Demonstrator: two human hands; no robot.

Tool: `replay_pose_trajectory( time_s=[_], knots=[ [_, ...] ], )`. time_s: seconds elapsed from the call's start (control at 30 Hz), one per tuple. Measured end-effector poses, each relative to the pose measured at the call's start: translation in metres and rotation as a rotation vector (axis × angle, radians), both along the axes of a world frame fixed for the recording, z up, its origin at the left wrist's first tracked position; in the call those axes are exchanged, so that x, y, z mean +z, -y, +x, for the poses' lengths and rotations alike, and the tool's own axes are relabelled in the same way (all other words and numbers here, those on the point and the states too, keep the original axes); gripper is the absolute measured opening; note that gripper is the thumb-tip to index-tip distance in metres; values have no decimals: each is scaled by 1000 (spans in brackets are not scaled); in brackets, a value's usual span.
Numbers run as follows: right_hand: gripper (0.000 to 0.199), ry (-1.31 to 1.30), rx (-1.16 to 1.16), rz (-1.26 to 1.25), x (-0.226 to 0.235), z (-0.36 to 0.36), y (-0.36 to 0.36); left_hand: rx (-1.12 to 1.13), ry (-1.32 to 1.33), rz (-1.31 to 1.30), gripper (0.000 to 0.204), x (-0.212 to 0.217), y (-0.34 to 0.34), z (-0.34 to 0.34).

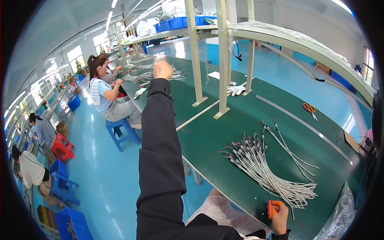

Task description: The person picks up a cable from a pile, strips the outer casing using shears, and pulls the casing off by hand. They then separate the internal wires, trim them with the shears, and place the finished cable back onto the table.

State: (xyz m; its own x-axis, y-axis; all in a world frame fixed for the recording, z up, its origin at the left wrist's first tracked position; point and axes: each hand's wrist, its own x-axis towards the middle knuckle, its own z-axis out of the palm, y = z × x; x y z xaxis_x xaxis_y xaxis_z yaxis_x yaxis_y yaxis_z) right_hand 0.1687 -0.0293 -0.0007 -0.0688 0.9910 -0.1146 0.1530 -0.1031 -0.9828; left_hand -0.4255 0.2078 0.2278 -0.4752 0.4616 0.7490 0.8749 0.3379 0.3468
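Observation:
My left arm, in a black sleeve, reaches far out over the table. My left hand [163, 71] is closed near the far-left cables; a pale blur shows at its fingertips, and I cannot make out what it is. At the near right edge, my right hand [280, 216] grips a slim orange-handled tool [270, 210] with a thin dark tip. Just beyond that hand lies a fanned bundle of grey-white cables [276, 180], with stripped ends and dark sleeves pointing away. A few loose cables [294, 156] lie to the right of the bundle.
On the green table [204, 144] stand beige shelf posts [223, 72]. White gloves [236, 90], a long metal ruler [300, 124], scissors [310, 111] and a clear plastic bag [340, 212] lie about. A seated co-worker [106, 90] handles cables at the left edge.

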Motion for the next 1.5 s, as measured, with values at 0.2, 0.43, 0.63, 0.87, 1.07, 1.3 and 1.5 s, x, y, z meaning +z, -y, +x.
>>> replay_pose_trajectory(
  time_s=[0.2, 0.43, 0.63, 0.87, 1.07, 1.3, 1.5],
  knots=[
    [11, 9, -28, -19, 2, -3, 0, -12, -54, -5, 14, -1, -10, 6],
    [12, 0, -18, -24, 1, -5, -7, -250, 142, 111, 12, -7, 1, 36],
    [15, -1, 16, -21, -8, -6, -7, -925, 578, 138, 14, -54, 85, 154],
    [15, -14, 60, -1, 1, -12, -1, -625, 265, 125, 8, -122, 189, 231],
    [14, -64, 74, -34, 0, -5, 14, -236, 150, 48, 9, -144, 220, 124],
    [16, -44, 110, 20, 10, -8, 15, -763, 1032, -51, 13, -145, 252, 233],
    [20, -61, 148, -2, 15, -13, 25, -1100, 1716, -152, 16, -210, 260, 342]
  ],
)
